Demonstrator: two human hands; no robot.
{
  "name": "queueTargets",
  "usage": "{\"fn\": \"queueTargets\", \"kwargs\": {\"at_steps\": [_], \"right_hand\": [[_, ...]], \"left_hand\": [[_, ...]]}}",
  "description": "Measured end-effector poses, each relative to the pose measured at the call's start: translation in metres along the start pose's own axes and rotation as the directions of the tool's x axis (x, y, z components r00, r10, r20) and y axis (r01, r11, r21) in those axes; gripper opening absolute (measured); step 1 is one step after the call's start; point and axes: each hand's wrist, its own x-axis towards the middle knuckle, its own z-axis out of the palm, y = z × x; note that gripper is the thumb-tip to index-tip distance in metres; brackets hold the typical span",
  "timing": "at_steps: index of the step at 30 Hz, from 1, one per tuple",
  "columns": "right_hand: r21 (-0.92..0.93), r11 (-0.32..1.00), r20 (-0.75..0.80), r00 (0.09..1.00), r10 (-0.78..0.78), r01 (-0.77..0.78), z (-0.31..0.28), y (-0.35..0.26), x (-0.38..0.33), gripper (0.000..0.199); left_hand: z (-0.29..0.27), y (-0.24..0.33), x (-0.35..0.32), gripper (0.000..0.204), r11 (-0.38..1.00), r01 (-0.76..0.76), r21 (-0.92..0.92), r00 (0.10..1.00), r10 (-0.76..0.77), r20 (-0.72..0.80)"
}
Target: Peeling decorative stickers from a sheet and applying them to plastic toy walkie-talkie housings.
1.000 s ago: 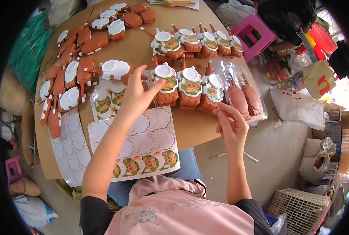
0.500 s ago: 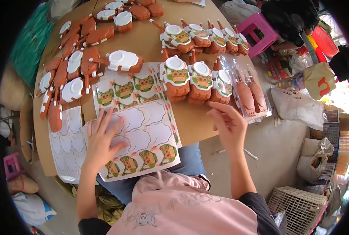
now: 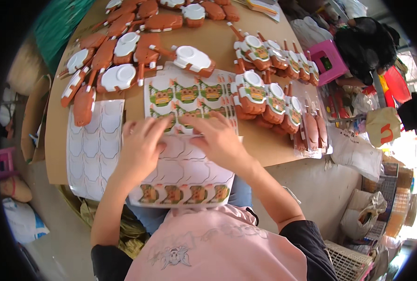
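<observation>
One white outlined sheet, green-brown stickers along near edge, beneath left hand and right hand, both spread.

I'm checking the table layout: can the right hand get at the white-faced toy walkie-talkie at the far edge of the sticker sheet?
Probably yes: only the flat sticker sheet seems to lie between the right hand and that toy walkie-talkie, with nothing standing in the way.
</observation>
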Motion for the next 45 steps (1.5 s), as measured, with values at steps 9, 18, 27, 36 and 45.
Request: {"fn": "queueTargets", "kwargs": {"at_steps": [9,18,27,36,45], "right_hand": [[0.250,0.955,0.058,0.987,0.148,-0.158,-0.029,-0.004,0.012,0.033],[-0.176,0.982,-0.250,0.962,-0.107,0.063,-0.023,-0.006,0.028,0.049],[0.008,0.982,0.055,0.980,-0.191,0.191,0.020,-0.060,0.016,0.107],[0.247,0.955,-0.027,0.984,0.174,-0.162,-0.021,-0.001,-0.013,0.078],[0.022,0.982,0.111,0.976,-0.187,0.186,0.000,-0.050,0.008,0.098]], "left_hand": [[-0.038,-0.023,-0.029,0.087,0.745,0.307,-0.592,0.831,-0.513,-0.215],[-0.038,-0.027,-0.047,0.076,0.138,0.524,-0.841,0.719,-0.601,0.349],[-0.054,0.008,-0.036,0.079,0.089,0.336,-0.938,0.732,-0.651,0.201],[-0.035,-0.032,-0.055,0.089,0.136,0.421,-0.897,0.642,-0.743,0.188],[-0.057,0.016,-0.045,0.103,0.114,0.329,-0.937,0.842,-0.485,0.236]]}}
